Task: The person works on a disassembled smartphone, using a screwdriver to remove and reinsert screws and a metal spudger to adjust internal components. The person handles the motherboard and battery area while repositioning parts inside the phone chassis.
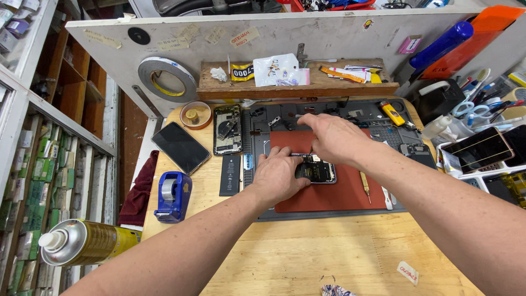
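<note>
Two bare hands work over an opened phone (pixel 316 170) lying on a red mat (pixel 339 189) on the wooden bench (pixel 307 252). Head view: left hand (pixel 279 176) presses flat on the phone's left end, fingers closed against it; right hand (pixel 334 137) hovers above — fingertips (pixel 304 119) pinched together, contents indiscernible. A blue tape dispenser (pixel 173 196) sits well to the left.

The desk (pixel 307 257) is pale wood, smooth with a faint grain. On it lies a matt grey rubbery mat (pixel 383 118) with a matt red pad (pixel 339 194). At 9 o'clock a glossy black glass phone (pixel 181 147) and a shiny blue plastic tape dispenser (pixel 173 196). At 8 o'clock, a gleaming gold metal can (pixel 87 241).
</note>
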